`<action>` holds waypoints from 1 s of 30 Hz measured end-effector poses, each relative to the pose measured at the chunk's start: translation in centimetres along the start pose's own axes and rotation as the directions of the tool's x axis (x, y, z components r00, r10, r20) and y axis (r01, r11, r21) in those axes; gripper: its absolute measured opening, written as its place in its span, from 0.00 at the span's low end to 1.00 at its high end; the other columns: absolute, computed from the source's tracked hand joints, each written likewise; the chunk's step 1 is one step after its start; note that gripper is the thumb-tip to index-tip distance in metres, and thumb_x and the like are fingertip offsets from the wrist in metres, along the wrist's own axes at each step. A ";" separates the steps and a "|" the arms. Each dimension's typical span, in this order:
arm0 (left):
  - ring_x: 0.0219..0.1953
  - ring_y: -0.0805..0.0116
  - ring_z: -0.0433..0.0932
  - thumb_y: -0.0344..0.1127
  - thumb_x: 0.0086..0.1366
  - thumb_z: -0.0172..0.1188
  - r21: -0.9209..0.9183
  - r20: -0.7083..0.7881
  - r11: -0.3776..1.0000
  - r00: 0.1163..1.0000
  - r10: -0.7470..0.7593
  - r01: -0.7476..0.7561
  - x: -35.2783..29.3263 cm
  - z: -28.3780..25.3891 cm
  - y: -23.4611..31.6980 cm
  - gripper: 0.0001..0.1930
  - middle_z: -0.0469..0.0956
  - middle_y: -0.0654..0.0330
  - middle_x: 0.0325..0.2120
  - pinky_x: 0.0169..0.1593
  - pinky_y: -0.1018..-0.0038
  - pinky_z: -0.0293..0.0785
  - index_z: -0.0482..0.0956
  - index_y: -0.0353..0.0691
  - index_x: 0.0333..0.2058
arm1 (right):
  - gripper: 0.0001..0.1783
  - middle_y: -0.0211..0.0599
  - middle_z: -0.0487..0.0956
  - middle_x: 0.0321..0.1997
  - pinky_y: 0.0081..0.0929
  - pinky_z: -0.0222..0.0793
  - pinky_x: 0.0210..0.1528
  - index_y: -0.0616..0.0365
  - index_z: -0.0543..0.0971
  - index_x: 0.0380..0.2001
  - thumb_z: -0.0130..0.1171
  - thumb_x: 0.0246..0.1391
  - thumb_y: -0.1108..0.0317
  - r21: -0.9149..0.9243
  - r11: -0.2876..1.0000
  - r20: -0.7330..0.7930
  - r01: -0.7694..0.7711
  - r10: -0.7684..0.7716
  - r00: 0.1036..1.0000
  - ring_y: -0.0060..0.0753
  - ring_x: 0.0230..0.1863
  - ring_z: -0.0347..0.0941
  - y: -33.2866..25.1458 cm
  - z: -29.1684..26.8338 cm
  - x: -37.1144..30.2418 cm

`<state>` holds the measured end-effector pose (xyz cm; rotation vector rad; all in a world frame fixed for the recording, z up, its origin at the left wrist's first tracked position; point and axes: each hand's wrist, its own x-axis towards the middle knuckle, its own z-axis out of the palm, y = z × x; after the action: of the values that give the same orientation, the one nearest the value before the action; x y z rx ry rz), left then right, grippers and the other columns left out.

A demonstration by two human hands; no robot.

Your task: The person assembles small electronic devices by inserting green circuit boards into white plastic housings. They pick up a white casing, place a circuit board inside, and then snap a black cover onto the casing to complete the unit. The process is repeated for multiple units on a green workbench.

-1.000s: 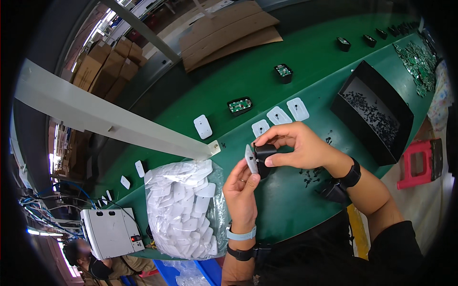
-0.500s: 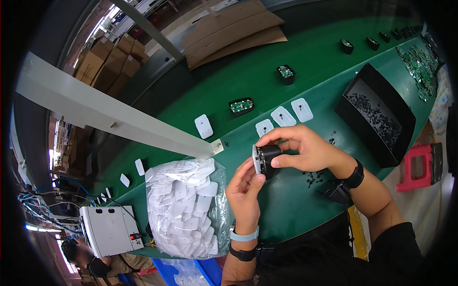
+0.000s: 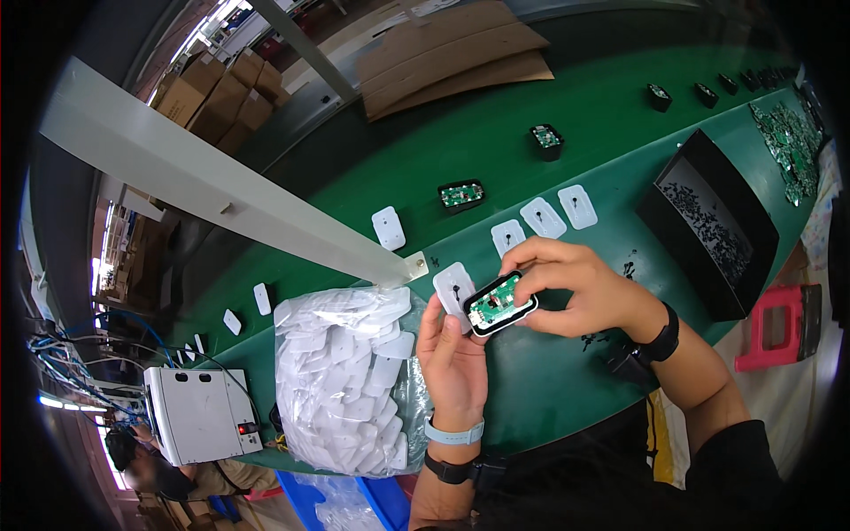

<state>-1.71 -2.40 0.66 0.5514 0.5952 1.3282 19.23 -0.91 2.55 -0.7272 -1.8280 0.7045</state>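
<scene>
My left hand (image 3: 456, 363) pinches a white plastic cover (image 3: 452, 285) that has a small black piece at its middle. Right beside it, my right hand (image 3: 571, 288) grips a black housing (image 3: 531, 311) by its side. The housing's open face is turned up and a green circuit board (image 3: 493, 303) shows inside. Cover and housing lie edge against edge, the left fingertips close under both; whether these also touch the housing I cannot tell. Just beyond my hands lie three more white covers (image 3: 542, 218), each with a black piece on it.
A plastic bag of white covers (image 3: 345, 380) lies left of my hands, near a white metal post (image 3: 221, 186). At right stands a black box (image 3: 708, 230) of small black parts, with a heap of circuit boards (image 3: 788, 150) beyond. Board-filled housings (image 3: 462, 195) sit on the green belt.
The white cover and black housing, held together edge-on before, are now parted. The housing has turned so its circuit board faces up, and the cover's inner side shows. The view has shifted slightly.
</scene>
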 end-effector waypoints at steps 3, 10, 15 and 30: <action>0.55 0.59 0.78 0.30 0.72 0.54 -0.017 -0.004 1.000 1.000 0.003 -0.003 -0.1 -0.3 0.0 0.21 0.75 0.50 0.56 0.56 0.60 0.79 0.67 0.33 0.61 | 0.16 0.39 0.77 0.47 0.28 0.75 0.40 0.57 0.80 0.35 0.70 0.39 0.77 -0.109 0.994 -0.001 0.030 -0.030 1.000 0.37 0.39 0.78 -0.9 0.2 0.2; 0.54 0.59 0.79 0.31 0.71 0.56 -0.056 0.030 0.998 1.000 0.002 -0.001 0.0 -0.4 0.1 0.21 0.76 0.51 0.54 0.54 0.60 0.81 0.68 0.32 0.60 | 0.17 0.39 0.78 0.45 0.31 0.77 0.35 0.56 0.81 0.36 0.71 0.38 0.73 -0.342 0.934 0.017 0.099 -0.099 0.995 0.40 0.36 0.79 -1.2 0.3 -0.3; 0.53 0.59 0.80 0.32 0.71 0.56 -0.043 0.036 0.999 0.999 0.002 0.000 -0.2 -0.3 0.1 0.21 0.76 0.50 0.53 0.53 0.61 0.82 0.68 0.32 0.60 | 0.18 0.41 0.78 0.46 0.30 0.78 0.33 0.56 0.82 0.37 0.71 0.38 0.72 -0.396 0.910 0.015 0.126 -0.131 0.991 0.39 0.34 0.80 -1.3 0.3 -0.4; 0.52 0.59 0.79 0.37 0.73 0.51 -0.036 0.074 0.999 0.997 0.022 -0.019 -0.1 -0.9 0.1 0.22 0.76 0.52 0.54 0.53 0.62 0.80 0.64 0.35 0.62 | 0.13 0.36 0.79 0.44 0.28 0.74 0.28 0.58 0.81 0.32 0.71 0.39 0.76 -0.358 0.900 -0.003 0.249 -0.268 0.963 0.35 0.32 0.77 -1.6 0.5 -0.2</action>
<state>-2.42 -2.48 0.14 0.5772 0.5054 1.3292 18.55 -2.15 3.45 -0.7056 -1.9802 0.1773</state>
